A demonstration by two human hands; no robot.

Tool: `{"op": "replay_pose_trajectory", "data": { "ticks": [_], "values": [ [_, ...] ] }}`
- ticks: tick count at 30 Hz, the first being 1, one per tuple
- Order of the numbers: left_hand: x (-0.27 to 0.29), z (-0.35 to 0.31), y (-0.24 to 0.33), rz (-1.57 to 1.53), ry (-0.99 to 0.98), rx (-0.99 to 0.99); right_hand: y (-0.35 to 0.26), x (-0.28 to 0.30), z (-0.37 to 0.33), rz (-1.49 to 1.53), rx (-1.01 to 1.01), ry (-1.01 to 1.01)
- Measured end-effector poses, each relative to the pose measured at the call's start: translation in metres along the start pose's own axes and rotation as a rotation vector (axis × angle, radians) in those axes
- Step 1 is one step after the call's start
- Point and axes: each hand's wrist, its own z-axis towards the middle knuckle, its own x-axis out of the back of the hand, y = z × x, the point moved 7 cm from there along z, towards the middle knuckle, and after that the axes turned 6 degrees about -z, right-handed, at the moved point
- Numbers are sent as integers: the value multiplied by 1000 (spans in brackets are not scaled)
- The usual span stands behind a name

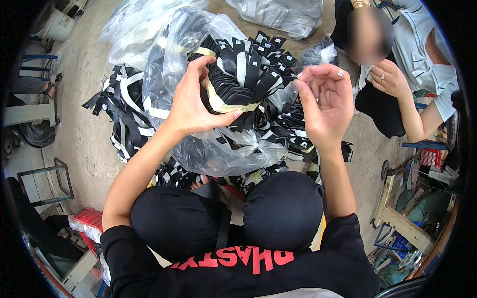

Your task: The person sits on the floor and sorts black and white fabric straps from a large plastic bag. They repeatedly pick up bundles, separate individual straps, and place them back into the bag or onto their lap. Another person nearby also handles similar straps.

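While left hand grips one strap bundle, right hand pinches one strap

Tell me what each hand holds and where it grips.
The left hand clasps a banded bundle of black straps around its middle, at the yellowish band. The right hand pinches one strap's tip.

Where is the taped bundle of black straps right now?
In the head view, the bundle of black straps sits at upper centre, gripped in the left hand over a clear plastic bag, with the right hand picking at its right edge.
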Motion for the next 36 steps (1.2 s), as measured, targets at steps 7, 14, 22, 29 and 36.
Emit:
{"op": "replay_pose_trajectory", "data": {
  "ticks": [7, 14, 22, 29, 36],
  "values": [
    [1, 0, 3, 27, -4, -12, 5, 2, 4, -103, -65, 10],
    [0, 0, 1, 11, -21, 3, -14, -6, 19, -364, 134, -43],
    [-2, -1, -4, -101, -52, 39, -8, -9, 27, -329, 98, -26],
    [-5, -2, -9, -203, -71, 109, -1, -9, 27, -179, 74, -22],
    [-6, -2, -10, -180, -74, 99, -20, -12, 32, -437, 195, -82]
  ]
}}
